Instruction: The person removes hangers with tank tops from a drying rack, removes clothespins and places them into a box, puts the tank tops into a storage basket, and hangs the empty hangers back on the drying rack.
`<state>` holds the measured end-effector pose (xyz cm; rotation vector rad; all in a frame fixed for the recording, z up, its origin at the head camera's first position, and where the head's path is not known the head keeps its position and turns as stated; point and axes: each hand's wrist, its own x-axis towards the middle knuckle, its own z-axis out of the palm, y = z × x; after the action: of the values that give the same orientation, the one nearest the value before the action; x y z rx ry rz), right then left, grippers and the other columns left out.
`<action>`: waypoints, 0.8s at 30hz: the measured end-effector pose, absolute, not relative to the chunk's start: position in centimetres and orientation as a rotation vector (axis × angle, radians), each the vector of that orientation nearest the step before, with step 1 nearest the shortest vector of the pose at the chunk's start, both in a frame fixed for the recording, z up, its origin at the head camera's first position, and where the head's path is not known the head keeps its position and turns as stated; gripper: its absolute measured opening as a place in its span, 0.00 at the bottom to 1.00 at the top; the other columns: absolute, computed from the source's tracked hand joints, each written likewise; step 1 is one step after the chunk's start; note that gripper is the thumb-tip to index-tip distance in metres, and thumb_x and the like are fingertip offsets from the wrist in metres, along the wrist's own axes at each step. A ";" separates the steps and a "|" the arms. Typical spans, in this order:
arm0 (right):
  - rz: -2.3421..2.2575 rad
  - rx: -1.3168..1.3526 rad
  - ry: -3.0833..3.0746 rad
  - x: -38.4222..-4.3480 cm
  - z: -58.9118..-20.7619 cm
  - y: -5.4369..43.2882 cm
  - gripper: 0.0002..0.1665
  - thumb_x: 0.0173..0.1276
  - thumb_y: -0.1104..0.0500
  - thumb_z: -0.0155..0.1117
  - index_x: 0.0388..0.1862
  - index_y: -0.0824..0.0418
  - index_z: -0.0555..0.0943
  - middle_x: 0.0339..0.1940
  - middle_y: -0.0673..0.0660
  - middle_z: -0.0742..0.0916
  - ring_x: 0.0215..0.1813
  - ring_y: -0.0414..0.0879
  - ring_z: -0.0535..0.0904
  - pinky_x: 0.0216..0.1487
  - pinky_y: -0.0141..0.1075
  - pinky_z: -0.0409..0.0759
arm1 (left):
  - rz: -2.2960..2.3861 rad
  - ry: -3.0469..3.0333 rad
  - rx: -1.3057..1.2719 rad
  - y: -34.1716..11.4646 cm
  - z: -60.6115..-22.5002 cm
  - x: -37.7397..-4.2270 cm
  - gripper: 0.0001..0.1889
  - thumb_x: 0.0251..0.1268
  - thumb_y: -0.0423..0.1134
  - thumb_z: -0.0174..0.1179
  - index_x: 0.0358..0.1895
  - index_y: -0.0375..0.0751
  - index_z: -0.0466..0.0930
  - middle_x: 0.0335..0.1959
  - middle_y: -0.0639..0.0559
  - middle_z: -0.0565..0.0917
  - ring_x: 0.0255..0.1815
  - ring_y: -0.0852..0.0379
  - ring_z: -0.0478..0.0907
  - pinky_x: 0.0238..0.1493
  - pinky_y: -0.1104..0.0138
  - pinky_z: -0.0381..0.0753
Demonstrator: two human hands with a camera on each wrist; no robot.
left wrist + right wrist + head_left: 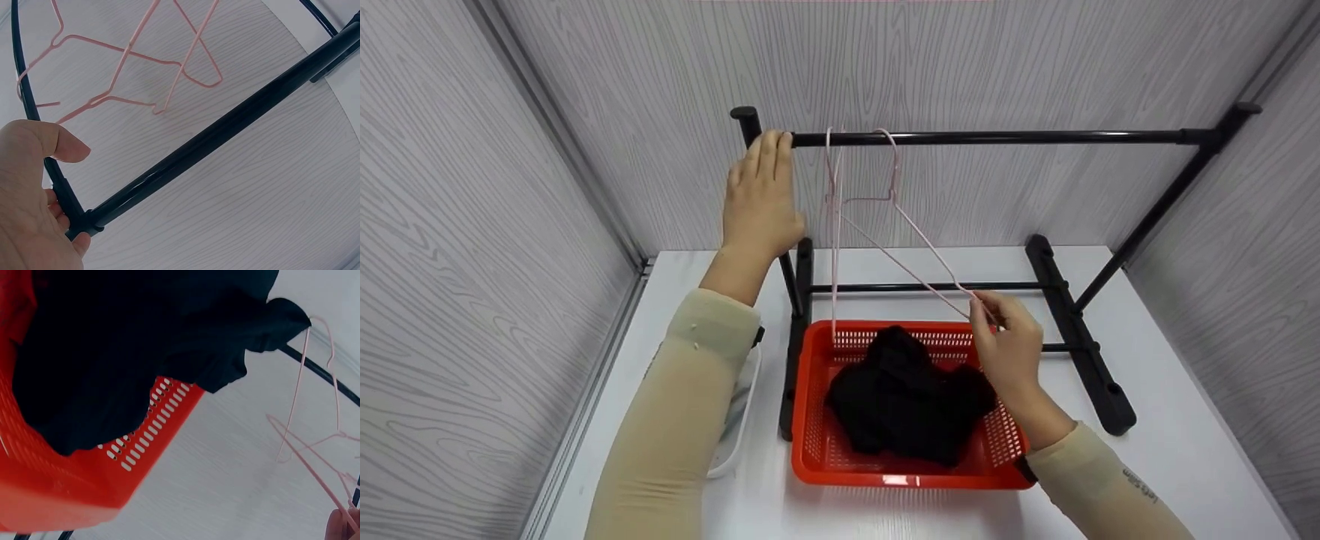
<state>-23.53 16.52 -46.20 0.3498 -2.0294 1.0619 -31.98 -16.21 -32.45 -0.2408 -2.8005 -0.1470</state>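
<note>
My left hand (761, 199) holds the left corner of a black clothes rack (997, 138), its fingers over the top bar and its thumb apart from it in the left wrist view. Low on the right, my right hand (1009, 337) pinches the lower corner of a pink wire hanger (924, 238), whose hook is over the bar. A second pink hanger (835, 270) hangs nearly edge-on, closer to my left hand. Below both, a crumpled black cloth (911, 405) lies in a red plastic basket (915, 478); it also shows large in the right wrist view.
A white container (724, 471) stands left of the basket, partly hidden behind my left sleeve. The rack's black feet (1084, 345) rest on the white table, joined by low crossbars. Grey wood-grain panels (660, 75) enclose the back and both sides.
</note>
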 end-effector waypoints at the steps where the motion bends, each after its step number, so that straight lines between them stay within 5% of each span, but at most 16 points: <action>1: 1.065 0.363 -2.033 -23.5 -46.3 16.3 0.06 0.66 0.68 0.68 0.41 0.67 0.87 0.30 0.56 0.87 0.31 0.43 0.80 0.36 0.19 0.73 | -0.142 -2.804 -0.239 -16.2 -32.4 -32.1 0.50 0.64 0.42 0.58 0.81 0.41 0.33 0.82 0.44 0.41 0.82 0.47 0.36 0.78 0.52 0.42; 7: 1.125 0.440 -2.054 -23.4 -46.3 14.9 0.08 0.66 0.67 0.69 0.43 0.68 0.86 0.26 0.55 0.85 0.27 0.41 0.77 0.30 0.25 0.72 | -0.135 -2.787 -0.235 -16.4 -31.8 -32.7 0.48 0.65 0.40 0.55 0.81 0.41 0.32 0.82 0.44 0.40 0.82 0.48 0.35 0.78 0.52 0.41; 24: 1.318 0.530 -2.212 -21.9 -47.7 12.7 0.12 0.67 0.66 0.69 0.49 0.67 0.85 0.31 0.53 0.88 0.31 0.41 0.83 0.34 0.22 0.79 | -0.158 -2.800 -0.200 -17.1 -32.6 -32.0 0.47 0.63 0.35 0.51 0.81 0.41 0.33 0.82 0.44 0.41 0.82 0.48 0.35 0.79 0.53 0.40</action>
<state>-21.90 12.71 -47.66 0.5304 -2.2115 1.3179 -31.98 -17.13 -32.60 -0.1999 -2.8003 -0.1577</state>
